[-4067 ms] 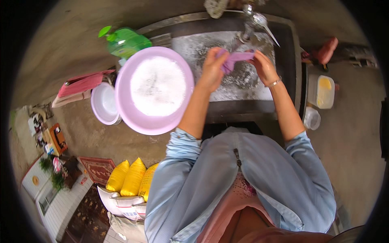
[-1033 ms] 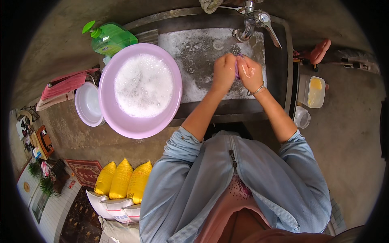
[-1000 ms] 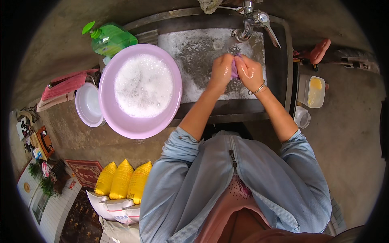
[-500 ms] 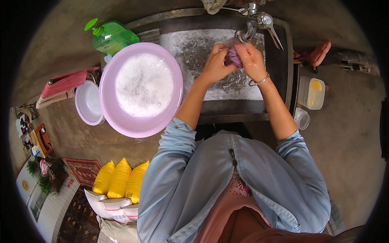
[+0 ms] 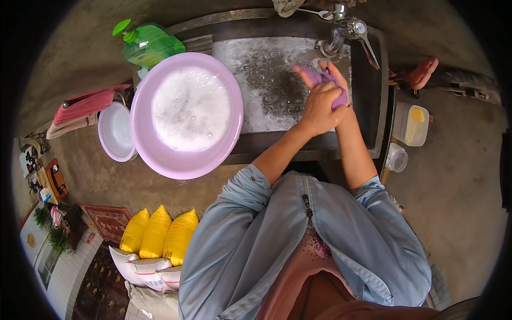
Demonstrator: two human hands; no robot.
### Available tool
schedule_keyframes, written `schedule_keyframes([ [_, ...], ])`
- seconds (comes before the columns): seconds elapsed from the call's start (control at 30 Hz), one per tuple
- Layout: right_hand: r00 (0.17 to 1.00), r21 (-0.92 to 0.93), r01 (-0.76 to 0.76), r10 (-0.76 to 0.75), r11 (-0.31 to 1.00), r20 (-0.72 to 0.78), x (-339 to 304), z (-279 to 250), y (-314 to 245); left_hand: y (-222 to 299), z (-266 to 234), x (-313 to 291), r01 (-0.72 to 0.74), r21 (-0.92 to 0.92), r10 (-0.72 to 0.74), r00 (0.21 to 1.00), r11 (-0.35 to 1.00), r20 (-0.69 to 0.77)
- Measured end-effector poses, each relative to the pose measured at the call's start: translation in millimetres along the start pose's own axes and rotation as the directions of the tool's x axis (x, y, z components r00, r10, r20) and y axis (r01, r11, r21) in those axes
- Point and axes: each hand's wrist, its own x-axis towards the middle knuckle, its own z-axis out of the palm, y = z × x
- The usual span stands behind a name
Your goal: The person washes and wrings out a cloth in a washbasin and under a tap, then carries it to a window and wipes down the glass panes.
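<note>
A wet purple cloth [image 5: 339,99] is bunched between my two hands, below the tap. My left hand [image 5: 320,111] is closed over it from the near left side. Beneath and to the right, my right hand [image 5: 340,76] supports the cloth with its fingers pointing away toward the tap. Part of the cloth shows between the fingers; the rest is hidden. Both hands are over the right part of a dark sink [image 5: 277,144] with suds in it. The chrome tap [image 5: 333,45] stands just beyond my fingertips.
Left of the sink is a large lilac basin [image 5: 140,120] full of foamy water. Behind it stands a green pump bottle [image 5: 152,47]. A smaller white basin [image 5: 114,133] sits farther left. On the right are a plastic tub [image 5: 415,128] and a clear jar [image 5: 397,158].
Both hands have come nearer to me and slightly right, away from the tap, with the purple cloth. My left hand has crossed over the right palm.
</note>
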Motion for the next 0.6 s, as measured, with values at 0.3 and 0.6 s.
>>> schedule_keyframes([
  [0.3,0.964,-0.131,0.19,-0.159,0.973,0.211,28,-9,14,-44,-12,23,0.167,0.264,-0.057,0.923,0.95,-0.38],
  [0.6,0.931,-0.563,0.18,-0.325,0.807,-0.168,-1,28,56,-51,-49,40,0.388,0.166,-0.259,0.822,0.907,-0.508],
])
